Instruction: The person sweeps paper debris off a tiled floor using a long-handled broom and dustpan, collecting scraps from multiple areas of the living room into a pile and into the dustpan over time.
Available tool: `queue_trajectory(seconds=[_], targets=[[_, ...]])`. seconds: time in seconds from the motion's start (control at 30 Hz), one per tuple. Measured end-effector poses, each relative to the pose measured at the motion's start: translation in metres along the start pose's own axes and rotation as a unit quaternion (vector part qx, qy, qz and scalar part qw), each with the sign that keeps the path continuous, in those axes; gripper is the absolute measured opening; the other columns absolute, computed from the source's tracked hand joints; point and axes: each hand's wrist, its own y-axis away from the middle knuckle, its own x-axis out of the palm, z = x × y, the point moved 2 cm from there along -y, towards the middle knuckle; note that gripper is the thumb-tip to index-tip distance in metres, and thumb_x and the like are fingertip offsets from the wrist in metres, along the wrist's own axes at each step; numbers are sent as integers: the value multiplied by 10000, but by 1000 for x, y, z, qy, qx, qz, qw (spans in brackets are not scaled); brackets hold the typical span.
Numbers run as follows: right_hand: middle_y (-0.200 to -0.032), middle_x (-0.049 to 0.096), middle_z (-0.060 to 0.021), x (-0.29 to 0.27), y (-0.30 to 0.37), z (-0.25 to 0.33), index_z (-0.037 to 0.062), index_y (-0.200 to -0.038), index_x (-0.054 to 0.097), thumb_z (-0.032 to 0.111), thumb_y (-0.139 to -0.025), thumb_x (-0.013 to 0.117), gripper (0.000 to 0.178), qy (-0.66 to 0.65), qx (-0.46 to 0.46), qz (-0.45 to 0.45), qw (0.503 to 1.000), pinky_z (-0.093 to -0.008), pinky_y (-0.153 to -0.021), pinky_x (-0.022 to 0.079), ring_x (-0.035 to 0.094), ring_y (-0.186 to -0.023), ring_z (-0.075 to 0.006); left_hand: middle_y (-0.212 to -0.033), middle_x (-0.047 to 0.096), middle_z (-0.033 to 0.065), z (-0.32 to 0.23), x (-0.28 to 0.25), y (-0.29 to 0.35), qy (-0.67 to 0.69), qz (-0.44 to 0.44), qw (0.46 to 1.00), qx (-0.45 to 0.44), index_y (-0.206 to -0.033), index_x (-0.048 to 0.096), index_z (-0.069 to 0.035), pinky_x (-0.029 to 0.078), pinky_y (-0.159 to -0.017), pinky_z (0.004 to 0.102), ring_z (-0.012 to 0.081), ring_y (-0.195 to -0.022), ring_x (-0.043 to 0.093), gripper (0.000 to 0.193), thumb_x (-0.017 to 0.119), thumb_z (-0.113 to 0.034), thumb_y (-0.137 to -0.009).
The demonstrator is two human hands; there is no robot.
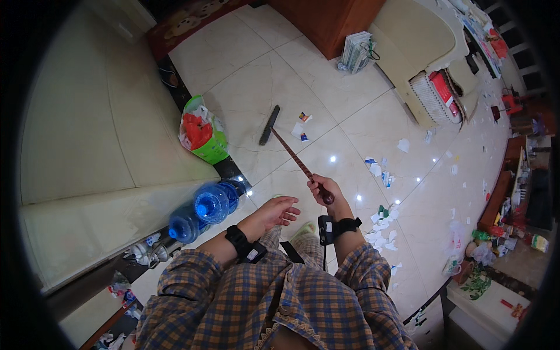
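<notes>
My right hand [324, 188] is wrapped round the upper end of a broom [290, 152] with a brown ringed handle. Its dark narrow head [269, 125] rests on the tiled floor, away from me and slightly left. Just right of the head lie a few torn paper scraps [303, 126] in white, blue and yellow. My left hand [277, 212] holds nothing; its fingers are loosely spread and slightly curled, palm turned inward. It hovers over my feet, nearest to the broom's handle end and apart from it.
A green bag [214, 149] with red and white contents leans by the left wall. Two large blue water bottles [211, 204] lie nearer. More paper scraps [382, 233] litter the floor on my right. A tied paper stack [356, 52] stands beside a wooden cabinet [332, 23].
</notes>
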Motion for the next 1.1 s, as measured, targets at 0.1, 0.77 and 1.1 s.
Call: queue_trajectory(seconds=[0.1, 0.77, 1.1], targets=[[-721, 492, -85, -13, -10, 7, 53, -839, 423, 71, -788, 467, 70, -47, 4, -1, 999, -145, -355, 384, 455, -473, -60, -879, 548, 63, -2, -4, -6, -4, -26, 1000, -14, -1095, 438, -100, 425, -580, 243, 135, -707, 533, 304, 430, -274, -846], [-706, 489, -41, -304, 289, 7, 17, -847, 443, 93, -815, 424, 85, -341, -199, -133, 909, -135, -400, 429, 475, -502, -36, -875, 550, 86, -40, 189, -111, -130, 72, 987, -66, -1047, 439, -90, 443, -590, 268, 161, -717, 550, 250, 432, -238, -845], [-593, 463, -56, -310, 293, 22, 25, -839, 441, 20, -749, 456, 91, -192, -279, -333, 880, -226, -356, 380, 436, -433, -109, -862, 547, 64, -42, 273, -156, -225, 93, 965, -97, -1052, 438, -100, 428, -593, 250, 138, -715, 530, 269, 437, -264, -839]])
